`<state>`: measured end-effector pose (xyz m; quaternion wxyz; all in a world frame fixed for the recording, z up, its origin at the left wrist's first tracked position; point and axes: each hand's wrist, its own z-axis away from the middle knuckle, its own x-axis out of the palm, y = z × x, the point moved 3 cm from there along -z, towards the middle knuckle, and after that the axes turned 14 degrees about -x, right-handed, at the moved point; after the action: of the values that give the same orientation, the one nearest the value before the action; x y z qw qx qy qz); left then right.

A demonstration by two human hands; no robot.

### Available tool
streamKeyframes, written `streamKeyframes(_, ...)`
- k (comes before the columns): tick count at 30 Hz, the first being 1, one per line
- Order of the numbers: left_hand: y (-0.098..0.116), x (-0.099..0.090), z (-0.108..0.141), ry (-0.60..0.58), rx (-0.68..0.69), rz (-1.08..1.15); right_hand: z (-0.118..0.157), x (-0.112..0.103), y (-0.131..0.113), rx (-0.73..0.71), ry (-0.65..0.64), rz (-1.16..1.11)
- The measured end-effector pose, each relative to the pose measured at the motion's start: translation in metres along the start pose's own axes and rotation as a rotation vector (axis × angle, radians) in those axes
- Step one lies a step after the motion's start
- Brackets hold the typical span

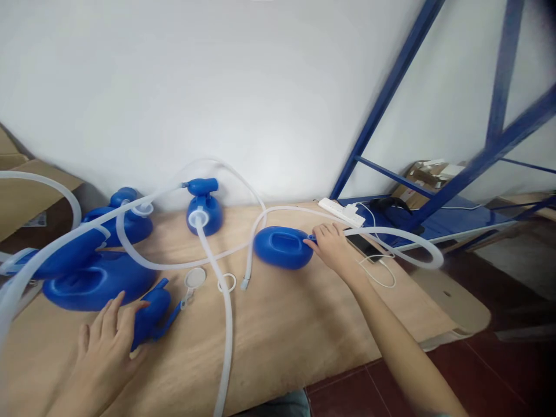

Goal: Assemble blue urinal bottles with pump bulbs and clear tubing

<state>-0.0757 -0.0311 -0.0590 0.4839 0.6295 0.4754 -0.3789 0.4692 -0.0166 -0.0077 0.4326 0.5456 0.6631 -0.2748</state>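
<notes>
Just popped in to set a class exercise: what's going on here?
At a table, a person's left hand grips a small blue piece. The right hand holds the end of a blue bottle, with a pale tube looping beyond it. Other bottles are to the left, and a white ring lies nearby.

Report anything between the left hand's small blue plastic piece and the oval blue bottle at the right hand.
Between piece and bottle lie a round translucent cap, a thin white ring, and translucent plastic hoses, one crossing over the ring.
</notes>
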Motion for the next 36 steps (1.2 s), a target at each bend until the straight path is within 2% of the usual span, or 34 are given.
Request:
streamKeyframes(2, 0.047, -0.021, -0.007, 0.039, 0.230, 0.096, -0.005, 0.007, -0.002, 0.037, 0.022, -0.034)
streamKeyframes(3, 0.078, -0.027, -0.011, -0.035, 0.367, 0.196, -0.006, 0.010, -0.004, 0.048, 0.041, -0.049)
streamKeyframes(4, 0.111, -0.029, -0.017, -0.139, 0.431, 0.275, -0.006, 0.013, -0.006, 0.057, 0.065, -0.073)
streamKeyframes(6, 0.181, -0.023, -0.034, -0.231, 0.532, 0.409, -0.005, 0.015, -0.010, 0.070, 0.120, -0.140)
streamKeyframes(8, 0.248, -0.004, -0.057, -0.213, 0.607, 0.454, -0.003, 0.016, -0.012, 0.097, 0.188, -0.219)
streamKeyframes(10, 0.299, 0.026, -0.081, -0.212, 0.591, 0.381, -0.002, 0.016, -0.014, 0.156, 0.275, -0.295)
streamKeyframes(11, 0.318, 0.040, -0.091, -0.206, 0.576, 0.372, -0.001, 0.016, -0.016, 0.198, 0.326, -0.330)
streamKeyframes(13, 0.342, 0.063, -0.107, -0.216, 0.549, 0.355, 0.000, 0.018, -0.018, 0.300, 0.443, -0.397)
streamKeyframes(15, 0.352, 0.079, -0.117, -0.239, 0.534, 0.342, 0.001, 0.022, -0.020, 0.405, 0.566, -0.471)
streamKeyframes(18, 0.351, 0.090, -0.125, -0.259, 0.526, 0.325, 0.001, 0.024, -0.013, 0.514, 0.726, -0.589)
streamKeyframes(22, 0.344, 0.095, -0.133, -0.266, 0.561, 0.307, 0.005, 0.012, 0.021, 0.579, 0.844, -0.683)
streamKeyframes(25, 0.342, 0.099, -0.139, -0.268, 0.633, 0.303, 0.015, 0.001, 0.040, 0.571, 0.789, -0.752)
streamKeyframes(30, 0.342, 0.101, -0.158, -0.272, 0.807, 0.314, 0.036, -0.002, 0.023, 0.468, 0.499, -0.861)
streamKeyframes(33, 0.341, 0.098, -0.174, -0.268, 0.929, 0.324, 0.043, -0.001, 0.020, 0.463, 0.454, -0.841)
streamKeyframes(36, 0.343, 0.093, -0.183, -0.291, 1.070, 0.306, 0.038, 0.003, 0.024, 0.465, 0.428, -0.800)
